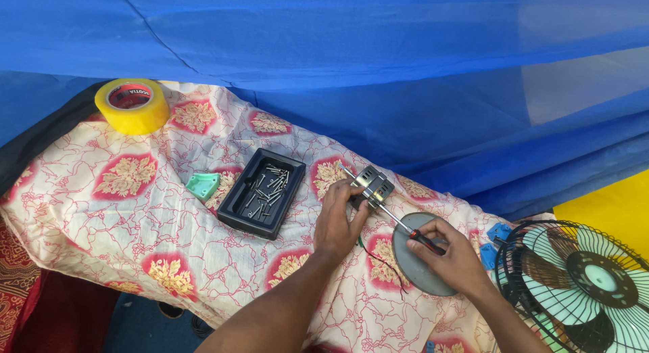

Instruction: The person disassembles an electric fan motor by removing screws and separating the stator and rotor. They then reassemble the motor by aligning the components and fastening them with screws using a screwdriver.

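Note:
My left hand grips a small metal motor and steadies it on the patterned cloth. My right hand holds a screwdriver with a red and black handle. Its shaft runs up and left, and its tip sits against the motor. A thin black wire trails from the motor across the cloth. Under my right hand lies a round grey disc.
A black tray holding several screws lies left of the motor. A small green plastic part sits beside it, a yellow tape roll at the far left. A fan grille stands at the right, with blue sheeting behind.

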